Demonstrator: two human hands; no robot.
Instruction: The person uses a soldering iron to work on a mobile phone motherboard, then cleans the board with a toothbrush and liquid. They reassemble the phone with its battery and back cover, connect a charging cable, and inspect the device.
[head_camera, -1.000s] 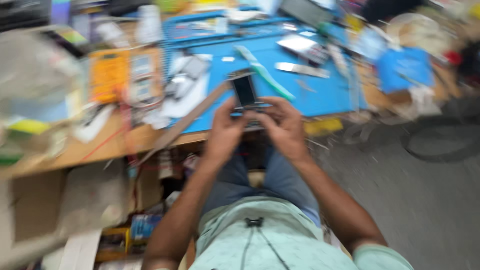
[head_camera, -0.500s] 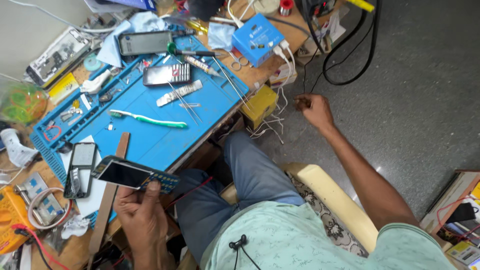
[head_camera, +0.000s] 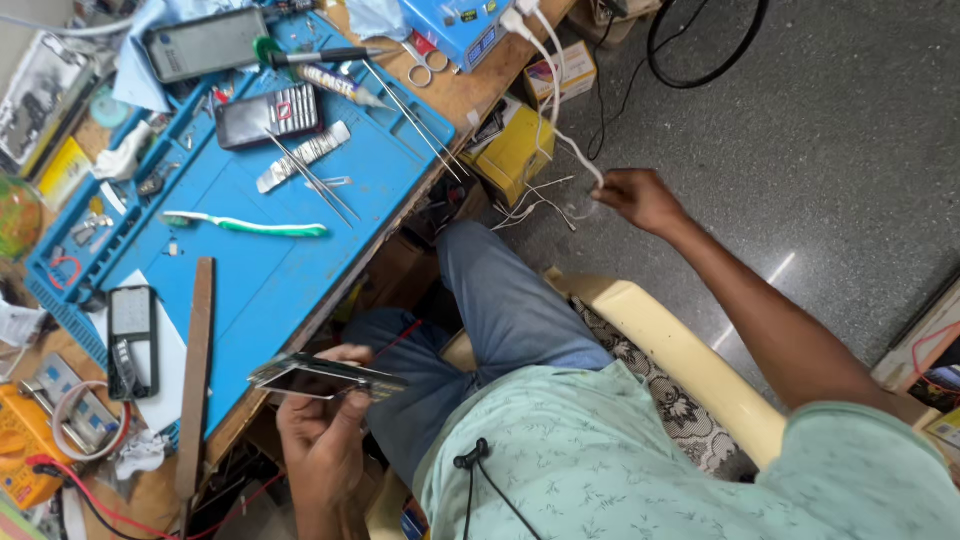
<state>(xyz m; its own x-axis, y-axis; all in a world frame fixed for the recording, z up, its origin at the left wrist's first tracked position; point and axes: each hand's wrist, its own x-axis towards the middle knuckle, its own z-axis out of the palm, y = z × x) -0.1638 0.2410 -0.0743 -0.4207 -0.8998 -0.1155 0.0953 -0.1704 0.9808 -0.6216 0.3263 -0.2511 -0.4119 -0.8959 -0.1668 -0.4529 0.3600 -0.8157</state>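
Fingers of the left hand (head_camera: 325, 440) curled around a slim dark phone (head_camera: 325, 378), gripping it from below; the phone lies nearly flat, held in the air just off the near edge of the table (head_camera: 470, 95), beside the blue work mat (head_camera: 290, 280). Right hand (head_camera: 640, 198) reaches far out to the side, over the grey floor, fingers pinched shut on a white cable (head_camera: 560, 140) that runs up to a white plug at the blue box (head_camera: 455, 25) on the table; how tightly the fingertips close is hard to tell at this angle. On the mat: a green and white toothbrush (head_camera: 245, 225), a second phone with a keypad (head_camera: 270, 112), thin metal tweezers (head_camera: 310, 180). A third phone (head_camera: 132, 340) lies on white paper at the mat's left end, a wooden strip (head_camera: 195, 375) beside it. Compared with half a second ago, the left hand holds the phone in much the same place, while the right hand has closed on the cable and sits a little further from the table; the view has shifted slightly.
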